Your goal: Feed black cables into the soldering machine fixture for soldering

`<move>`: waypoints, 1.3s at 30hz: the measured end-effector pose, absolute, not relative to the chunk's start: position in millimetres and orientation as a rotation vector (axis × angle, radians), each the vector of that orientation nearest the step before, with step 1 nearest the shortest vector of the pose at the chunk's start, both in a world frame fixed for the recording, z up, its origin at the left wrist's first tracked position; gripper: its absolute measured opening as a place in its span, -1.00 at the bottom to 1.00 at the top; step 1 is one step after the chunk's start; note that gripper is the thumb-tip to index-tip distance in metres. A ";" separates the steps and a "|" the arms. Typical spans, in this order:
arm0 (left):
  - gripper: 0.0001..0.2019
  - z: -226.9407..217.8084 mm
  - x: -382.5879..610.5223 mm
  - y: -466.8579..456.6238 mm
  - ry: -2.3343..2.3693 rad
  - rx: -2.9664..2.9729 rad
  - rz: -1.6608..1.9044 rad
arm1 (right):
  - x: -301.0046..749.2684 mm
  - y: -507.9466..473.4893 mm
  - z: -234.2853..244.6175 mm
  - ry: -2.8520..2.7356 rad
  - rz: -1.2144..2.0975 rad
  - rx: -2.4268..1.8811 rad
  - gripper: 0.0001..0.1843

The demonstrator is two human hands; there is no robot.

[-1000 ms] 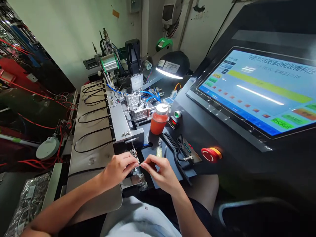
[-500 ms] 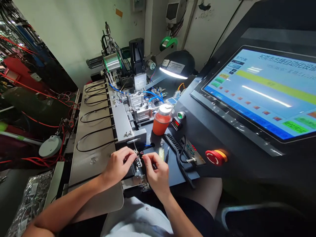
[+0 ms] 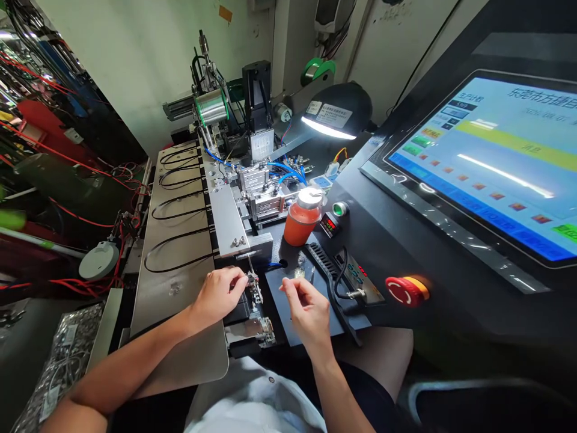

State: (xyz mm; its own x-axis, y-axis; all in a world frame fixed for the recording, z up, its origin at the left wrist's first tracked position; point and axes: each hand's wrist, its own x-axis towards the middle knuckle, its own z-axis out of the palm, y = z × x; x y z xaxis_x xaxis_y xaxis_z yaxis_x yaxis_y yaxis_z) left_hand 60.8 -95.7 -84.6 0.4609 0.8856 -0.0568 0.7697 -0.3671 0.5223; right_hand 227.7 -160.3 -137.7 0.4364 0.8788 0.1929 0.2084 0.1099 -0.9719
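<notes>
My left hand (image 3: pixel 220 294) is closed in a pinch at the small metal clamp fixture (image 3: pixel 255 288) at the near end of the machine's rail. What its fingertips grip there is too small to make out. To the right of the fixture, apart from it, my right hand (image 3: pixel 311 308) is held in a pinch above the dark work plate (image 3: pixel 282 319). Anything between its thumb and forefinger is too tiny to name. Beyond that hand lies a small clear bag or tube (image 3: pixel 300 270). A second metal fixture (image 3: pixel 265 331) sits nearer my body.
An orange-red bottle with a white cap (image 3: pixel 302 219) stands behind the right hand. Black cables (image 3: pixel 164 248) loop over the metal side table (image 3: pixel 153 307). At right are a red emergency stop button (image 3: pixel 406 291) and a touchscreen (image 3: pixel 491 174). A lit lamp (image 3: pixel 338 114) hangs over the machine.
My right hand has moved right, away from the fixture and my left hand. My left hand stays at the fixture. The view has shifted slightly.
</notes>
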 end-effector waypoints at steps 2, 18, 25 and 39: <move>-0.76 -85.2 59.8 -95.1 1.378 2.239 0.325 | 228.3 -159.7 -139.7 -1.056 0.657 -1.395 -0.65; -0.81 -84.1 69.7 -94.0 1.446 2.334 0.255 | 213.3 -120.5 -151.6 -1.413 0.821 -1.218 -0.65; -0.81 -95.5 57.0 -101.7 1.307 2.700 0.495 | 203.3 -119.4 -163.1 -1.345 0.803 -1.132 -0.67; -0.74 -85.6 52.8 -101.6 0.865 3.240 0.292 | 207.4 -120.5 -169.8 -1.363 0.738 -1.169 -0.65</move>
